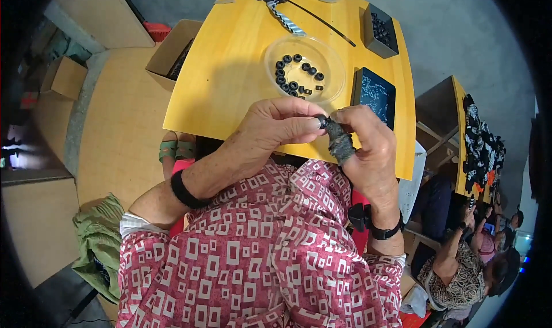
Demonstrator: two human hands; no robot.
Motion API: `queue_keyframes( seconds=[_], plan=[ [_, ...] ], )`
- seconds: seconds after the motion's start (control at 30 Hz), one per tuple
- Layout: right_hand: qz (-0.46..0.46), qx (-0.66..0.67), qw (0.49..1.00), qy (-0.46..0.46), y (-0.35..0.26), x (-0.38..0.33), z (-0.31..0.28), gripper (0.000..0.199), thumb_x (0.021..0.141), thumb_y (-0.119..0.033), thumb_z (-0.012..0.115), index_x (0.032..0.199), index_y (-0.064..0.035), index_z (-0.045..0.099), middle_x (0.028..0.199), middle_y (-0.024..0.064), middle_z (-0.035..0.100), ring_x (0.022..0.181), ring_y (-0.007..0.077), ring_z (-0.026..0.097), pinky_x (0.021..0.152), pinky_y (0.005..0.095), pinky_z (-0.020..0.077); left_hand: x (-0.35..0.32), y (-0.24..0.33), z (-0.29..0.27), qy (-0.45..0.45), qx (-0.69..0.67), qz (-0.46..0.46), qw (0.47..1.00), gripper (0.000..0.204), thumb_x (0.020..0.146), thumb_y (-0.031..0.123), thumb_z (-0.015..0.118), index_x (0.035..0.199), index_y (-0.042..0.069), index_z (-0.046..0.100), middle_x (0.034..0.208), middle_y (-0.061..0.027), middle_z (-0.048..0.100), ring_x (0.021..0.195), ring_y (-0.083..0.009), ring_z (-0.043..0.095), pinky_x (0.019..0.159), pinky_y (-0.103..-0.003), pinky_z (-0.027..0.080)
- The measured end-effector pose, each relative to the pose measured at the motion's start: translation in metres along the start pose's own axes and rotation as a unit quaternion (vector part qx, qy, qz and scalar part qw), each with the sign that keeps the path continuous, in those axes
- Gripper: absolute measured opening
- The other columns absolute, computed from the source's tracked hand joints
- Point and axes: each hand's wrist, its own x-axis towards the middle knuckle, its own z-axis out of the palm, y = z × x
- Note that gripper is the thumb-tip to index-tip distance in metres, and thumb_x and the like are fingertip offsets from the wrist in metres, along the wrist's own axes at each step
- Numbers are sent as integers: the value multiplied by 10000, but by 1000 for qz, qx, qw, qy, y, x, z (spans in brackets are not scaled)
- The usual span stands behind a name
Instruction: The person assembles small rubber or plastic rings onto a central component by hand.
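Just over the near edge of the yellow table (230,75), both my hands are together. My left hand (279,121) is closed, with thumb and fingers pinching a small black round part (322,120). My right hand (371,147) is wrapped round a dark tool whose grip is bound in ragged grey-black material (341,145); its upper end meets the black part at my fingertips. Exactly how the two fit together is hidden. Beyond my hands, a clear round plastic dish (329,57) holds several black ring-shaped pieces (281,72) and a few smaller dark bits.
A black tray (357,89) of small shiny pieces lies right of the dish. Behind it stands a dark box (376,45) of black parts. A thin rod (322,21) and a striped strap (284,20) lie farther back. Seated people (460,270) are at the right.
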Motion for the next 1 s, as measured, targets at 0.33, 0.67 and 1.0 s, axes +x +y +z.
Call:
queue_keyframes(
  seconds=[0.33,0.67,1.0],
  plan=[
    [73,114,991,-16,1,-1,3,222,700,25,717,890,-21,612,797,113,604,751,285,621,655,347,488,1,-1,-6,2,-60,-43,997,232,882,71,638,1098,-15,632,1042,-83,648,972,-155,641,864,-239,544],
    [44,44,998,12,-5,-4,8,235,705,30,729,911,-11,623,795,107,607,749,246,618,660,315,483,1,-4,-9,-7,-38,-46,998,252,891,91,632,1119,-14,619,1048,-76,642,977,-150,641,861,-236,548],
    [132,279,951,21,9,-16,11,172,756,49,703,920,27,659,883,54,617,825,120,582,761,239,460,1,-7,-9,-48,-102,-61,992,274,897,92,623,1141,-30,599,1062,-107,644,958,-183,660,856,-238,551]
  ],
)
